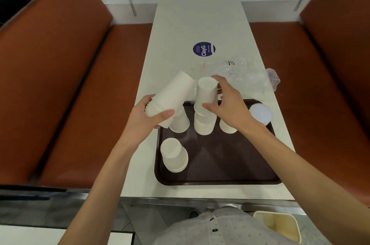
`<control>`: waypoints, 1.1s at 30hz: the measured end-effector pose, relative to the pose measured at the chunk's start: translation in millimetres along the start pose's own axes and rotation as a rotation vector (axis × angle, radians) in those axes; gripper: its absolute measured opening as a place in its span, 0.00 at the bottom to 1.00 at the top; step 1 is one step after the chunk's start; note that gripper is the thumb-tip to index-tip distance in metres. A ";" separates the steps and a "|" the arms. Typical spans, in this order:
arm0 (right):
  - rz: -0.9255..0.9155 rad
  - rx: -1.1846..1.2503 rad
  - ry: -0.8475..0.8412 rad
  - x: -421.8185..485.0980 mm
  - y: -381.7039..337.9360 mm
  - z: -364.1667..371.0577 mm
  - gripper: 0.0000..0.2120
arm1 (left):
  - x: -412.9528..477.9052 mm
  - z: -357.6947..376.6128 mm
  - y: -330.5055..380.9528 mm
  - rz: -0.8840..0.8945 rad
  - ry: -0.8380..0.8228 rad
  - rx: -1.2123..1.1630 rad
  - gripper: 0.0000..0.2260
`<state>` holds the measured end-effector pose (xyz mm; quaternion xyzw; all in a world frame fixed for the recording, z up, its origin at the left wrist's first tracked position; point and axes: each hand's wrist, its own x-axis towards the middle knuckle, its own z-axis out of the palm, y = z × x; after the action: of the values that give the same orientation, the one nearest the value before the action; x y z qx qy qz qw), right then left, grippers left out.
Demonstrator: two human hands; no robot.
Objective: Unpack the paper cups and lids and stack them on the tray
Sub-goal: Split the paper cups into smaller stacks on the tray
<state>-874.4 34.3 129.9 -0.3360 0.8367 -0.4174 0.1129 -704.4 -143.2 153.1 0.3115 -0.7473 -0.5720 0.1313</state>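
My left hand (148,118), at centre left of the frame, grasps a nested sleeve of cups (172,96). Its long axis runs diagonally: the rims sit in my palm at lower left, and the closed base points to the upper right, away from me. The fingers are curled around the rim end, with the thumb (164,114) pressed across the front of the sleeve.

My right hand (228,104), at centre, holds a single inverted cup (206,92) upright, base up and mouth down, directly above the middle stack (205,122) on the tray (220,164). The fingers are spread part-way: the thumb touches the cup's near wall low down, and the other fingers reach around its far side near the base. I cannot tell whether the cup already rests on the stack or is just above it.

The dark brown tray lies on the white table (200,20), in the lower centre of the frame. On it stand inverted cups, all with the long axis vertical: one stack at the tray's upper left (180,122), partly hidden by the sleeve; the middle stack; a short stack (227,127) partly under my right wrist; and a stack at the tray's lower left (174,154). A pile of translucent lids (260,113) sits at the tray's upper right corner.

Crumpled clear plastic wrapping (244,78) lies on the table just beyond the tray, right of centre. A round blue sticker (204,49) marks the table above it.
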 end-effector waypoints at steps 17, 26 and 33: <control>0.119 -0.124 -0.162 6.7 -6.8 -5.9 0.35 | 1.1 18.0 4.8 -0.024 -0.079 0.008 0.24; 0.181 0.545 -0.078 2.2 -44.6 -34.1 0.18 | 0.4 29.1 10.3 -0.013 -0.100 -0.004 0.26; 0.265 0.661 -0.160 3.1 -36.1 -25.7 0.19 | -4.9 32.2 11.1 0.014 -0.136 -0.025 0.27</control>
<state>-871.8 32.9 174.2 -0.2015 0.6813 -0.6196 0.3336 -722.0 -113.6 154.3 0.2650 -0.7494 -0.6003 0.0882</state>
